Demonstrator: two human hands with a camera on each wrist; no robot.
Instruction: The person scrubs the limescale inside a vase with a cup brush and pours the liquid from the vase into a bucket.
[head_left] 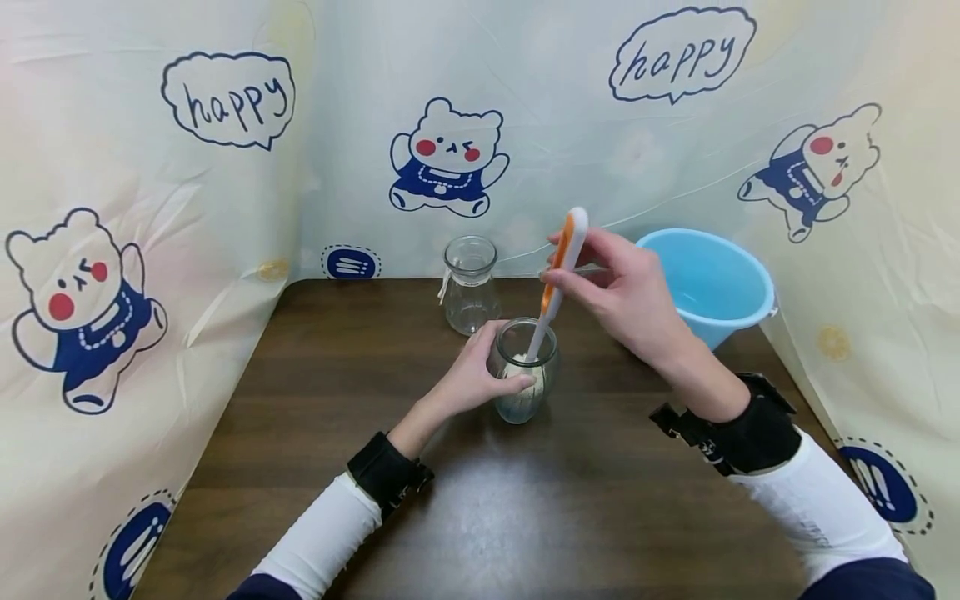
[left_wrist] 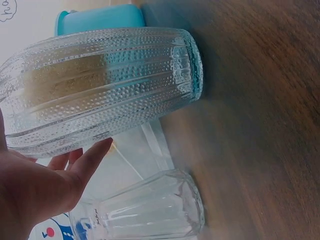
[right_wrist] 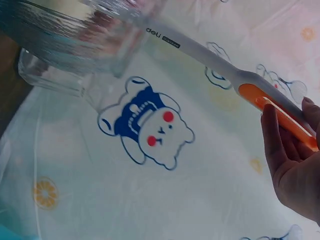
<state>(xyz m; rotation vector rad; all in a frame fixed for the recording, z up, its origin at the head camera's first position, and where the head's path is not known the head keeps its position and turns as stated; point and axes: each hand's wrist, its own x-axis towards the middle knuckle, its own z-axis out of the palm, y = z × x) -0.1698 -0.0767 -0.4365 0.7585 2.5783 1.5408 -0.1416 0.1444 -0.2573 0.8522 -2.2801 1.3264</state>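
My left hand (head_left: 472, 371) holds a clear ribbed glass jar (head_left: 551, 379) by its upper part, thumb in front and fingers on the far side. In the left wrist view the jar (left_wrist: 150, 65) shows a dotted texture, with a beige sponge head (left_wrist: 70, 77) inside. That head belongs to a bottle brush (head_left: 573, 242) with a white and orange handle. Its shaft leans out of the jar's mouth. Above the jar, my right hand (head_left: 633, 287) pinches the handle; the right wrist view shows thumb and fingertips on the orange grip (right_wrist: 280, 115).
A second glass jar (head_left: 472, 304) with string round its neck stands just behind. The light blue basin (head_left: 720, 321) sits at the right rear of the dark wooden table (head_left: 337, 367). A printed cloth (head_left: 562, 142) hangs behind and along both sides.
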